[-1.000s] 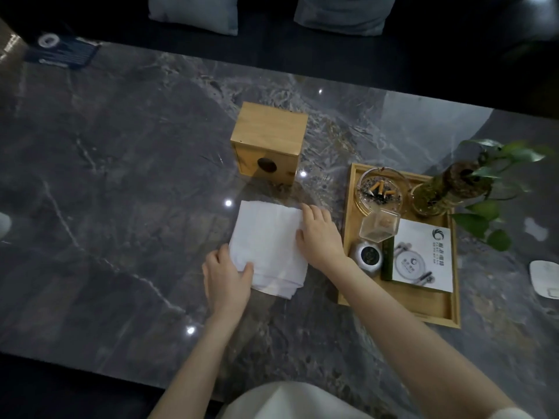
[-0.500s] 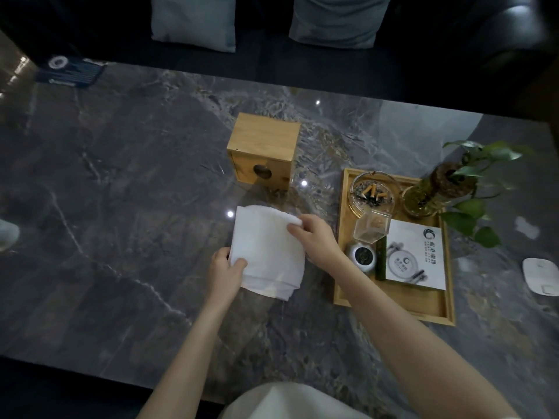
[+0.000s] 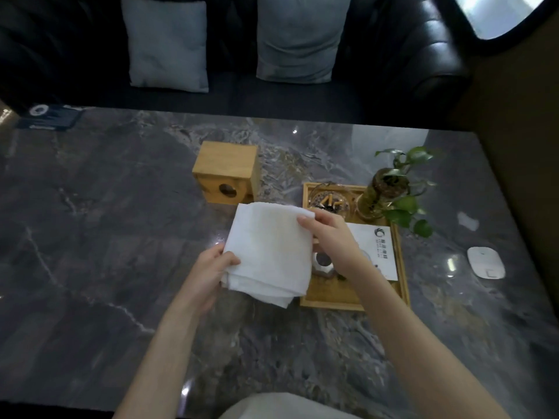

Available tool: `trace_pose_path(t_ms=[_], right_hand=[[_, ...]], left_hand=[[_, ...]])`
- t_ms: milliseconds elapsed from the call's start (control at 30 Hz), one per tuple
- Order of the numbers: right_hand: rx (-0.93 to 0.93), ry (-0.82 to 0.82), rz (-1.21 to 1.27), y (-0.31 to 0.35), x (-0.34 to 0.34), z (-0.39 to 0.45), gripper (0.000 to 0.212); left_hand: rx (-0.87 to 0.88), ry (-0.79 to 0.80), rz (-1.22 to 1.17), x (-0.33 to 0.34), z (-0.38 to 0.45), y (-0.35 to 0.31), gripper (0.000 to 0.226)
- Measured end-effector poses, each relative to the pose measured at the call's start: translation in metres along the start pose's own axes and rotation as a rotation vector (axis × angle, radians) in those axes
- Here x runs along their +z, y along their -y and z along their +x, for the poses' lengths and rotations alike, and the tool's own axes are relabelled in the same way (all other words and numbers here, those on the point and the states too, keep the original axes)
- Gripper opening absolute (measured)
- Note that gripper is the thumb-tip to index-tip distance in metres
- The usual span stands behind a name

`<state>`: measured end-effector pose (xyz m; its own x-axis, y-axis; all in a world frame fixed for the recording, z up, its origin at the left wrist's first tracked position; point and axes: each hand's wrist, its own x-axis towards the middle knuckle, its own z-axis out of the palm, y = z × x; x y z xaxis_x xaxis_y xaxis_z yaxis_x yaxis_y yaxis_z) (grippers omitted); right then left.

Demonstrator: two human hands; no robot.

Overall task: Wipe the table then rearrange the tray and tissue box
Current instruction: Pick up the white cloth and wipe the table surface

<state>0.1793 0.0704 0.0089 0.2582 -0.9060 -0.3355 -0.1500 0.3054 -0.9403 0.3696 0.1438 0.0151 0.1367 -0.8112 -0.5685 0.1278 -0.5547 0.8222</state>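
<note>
A folded white cloth point(image 3: 269, 252) is held up above the dark marble table point(image 3: 90, 237). My left hand point(image 3: 208, 273) grips its lower left corner and my right hand point(image 3: 329, 237) pinches its upper right edge. Behind the cloth stands a wooden tissue box point(image 3: 227, 172) with a round hole in its near face. To the right lies a wooden tray point(image 3: 357, 300) carrying a glass ashtray point(image 3: 329, 201) with butts, a white card point(image 3: 378, 246) and a small round white object point(image 3: 323, 263), partly hidden by my right hand.
A potted green plant point(image 3: 393, 192) stands at the tray's far right corner. A white oval device point(image 3: 485, 263) lies near the table's right edge, a dark card point(image 3: 50, 116) at the far left. A black sofa with two grey cushions point(image 3: 169, 43) runs behind the table.
Both hands have lifted the cloth off the table, where it lay flat a second ago. The view has tilted up, showing more of the sofa.
</note>
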Motion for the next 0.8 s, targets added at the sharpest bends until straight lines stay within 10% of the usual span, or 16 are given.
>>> trace_pose_path(t_ms=[367,800], right_hand=[[0.247,-0.360,0.592,-0.027,-0.122,-0.049,0.023],[0.234,-0.169,1.329,-0.104,-0.211,-0.115,0.042]], left_hand=[[0.057,0.403,-0.038,0.134,-0.018,-0.049,0.042],[-0.060,0.684,-0.116,0.306,-0.023,-0.038,0.041]])
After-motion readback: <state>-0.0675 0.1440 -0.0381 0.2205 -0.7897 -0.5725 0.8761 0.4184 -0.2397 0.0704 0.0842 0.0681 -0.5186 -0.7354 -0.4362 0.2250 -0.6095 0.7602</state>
